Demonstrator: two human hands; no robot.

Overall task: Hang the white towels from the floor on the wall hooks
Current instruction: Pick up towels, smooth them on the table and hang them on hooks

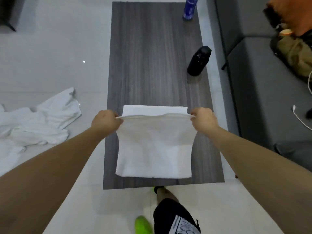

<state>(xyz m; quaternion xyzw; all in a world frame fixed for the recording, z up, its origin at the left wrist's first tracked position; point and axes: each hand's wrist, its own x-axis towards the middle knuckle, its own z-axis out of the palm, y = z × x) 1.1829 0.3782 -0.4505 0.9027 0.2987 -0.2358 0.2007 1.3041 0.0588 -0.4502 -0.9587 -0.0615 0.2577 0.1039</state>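
A white towel (154, 149) lies partly folded on the near end of a dark wooden table (152, 56). My left hand (105, 121) pinches its upper left corner and my right hand (203, 119) pinches its upper right corner, holding that edge raised a little above the layer beneath. More white towels (38, 124) lie crumpled on the pale floor to the left of the table. No wall hooks are in view.
A black bottle (199, 60) and a blue bottle (190, 8) stand along the table's right side. A grey sofa (256, 81) with bags and a white cable runs along the right. My leg and green shoes (143, 224) are just below the table's near edge.
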